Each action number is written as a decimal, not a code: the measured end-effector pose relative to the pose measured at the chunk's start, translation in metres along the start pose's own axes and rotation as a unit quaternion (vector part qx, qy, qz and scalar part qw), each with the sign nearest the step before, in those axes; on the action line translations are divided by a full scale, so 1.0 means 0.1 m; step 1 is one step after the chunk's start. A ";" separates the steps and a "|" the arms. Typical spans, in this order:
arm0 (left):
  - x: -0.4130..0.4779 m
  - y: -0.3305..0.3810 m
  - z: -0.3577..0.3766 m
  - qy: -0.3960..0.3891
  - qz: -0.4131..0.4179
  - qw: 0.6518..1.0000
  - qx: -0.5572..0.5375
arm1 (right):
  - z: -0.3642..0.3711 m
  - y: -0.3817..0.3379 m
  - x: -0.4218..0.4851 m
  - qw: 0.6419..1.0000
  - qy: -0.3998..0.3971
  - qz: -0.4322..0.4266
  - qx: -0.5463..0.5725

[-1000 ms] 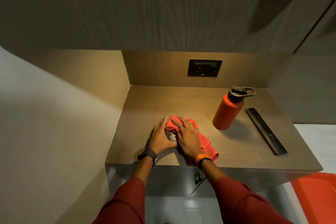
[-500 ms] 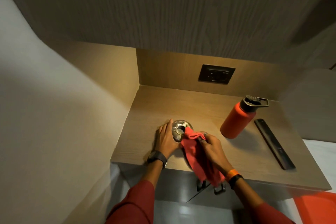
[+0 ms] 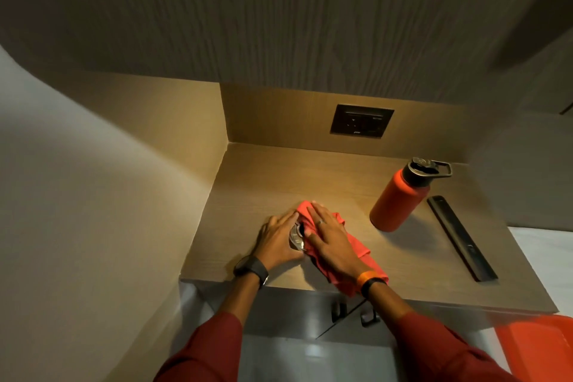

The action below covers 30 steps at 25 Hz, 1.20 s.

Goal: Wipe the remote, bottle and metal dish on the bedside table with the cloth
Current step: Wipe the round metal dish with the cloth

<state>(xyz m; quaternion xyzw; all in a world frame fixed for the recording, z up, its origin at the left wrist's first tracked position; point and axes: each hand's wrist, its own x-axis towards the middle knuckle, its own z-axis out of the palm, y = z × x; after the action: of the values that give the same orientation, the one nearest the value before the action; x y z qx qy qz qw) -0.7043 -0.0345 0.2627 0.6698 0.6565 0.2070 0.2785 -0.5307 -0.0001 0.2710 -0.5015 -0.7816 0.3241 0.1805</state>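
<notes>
Step in hand: wiping metal dish [image 3: 297, 237] near front edge of bedside table [image 3: 310, 177]. Left hand [image 3: 276, 240] steadies dish, fingers spread around rim. Right hand [image 3: 330, 237] presses cloth [image 3: 356, 250] on dish, fingers spread flat. Bottle [image 3: 395, 203] and remote [image 3: 462, 237] stand at right, apart from hands. Next probably: lift cloth, reach right.

No text can be read. The dark socket panel [image 3: 361, 120], upper centre-right of the frame, bears a small pale mark at its lower edge, too blurred to make out.
</notes>
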 end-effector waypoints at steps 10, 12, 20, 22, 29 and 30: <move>0.05 0.08 0.31 0.073 -0.062 0.992 0.084 | -0.07 0.03 -0.47 0.987 0.075 -0.138 -0.013; 0.06 0.07 0.35 0.074 -0.055 0.990 0.110 | -0.07 -0.01 -0.38 0.985 0.070 -0.150 -0.044; 0.17 -0.06 0.27 0.090 0.004 0.994 0.068 | -0.16 0.20 -0.54 0.994 0.021 -0.102 0.034; 0.16 -0.03 0.27 0.078 -0.004 0.995 0.068 | -0.23 0.23 -0.70 0.995 0.009 -0.082 0.058; -0.28 0.57 0.30 0.154 0.106 0.977 -0.101 | -0.58 0.36 -1.16 0.714 0.087 0.150 0.678; -0.39 0.77 0.41 0.099 0.110 0.965 -0.217 | -0.63 0.39 -1.25 0.645 0.121 0.159 0.737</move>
<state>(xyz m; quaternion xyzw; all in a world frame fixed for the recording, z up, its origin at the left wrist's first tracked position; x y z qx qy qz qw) -0.6211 -0.0761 0.2847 0.6372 0.5426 0.4395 0.3263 -0.4127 -0.0807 0.2955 -0.3540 -0.1640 0.7533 0.5295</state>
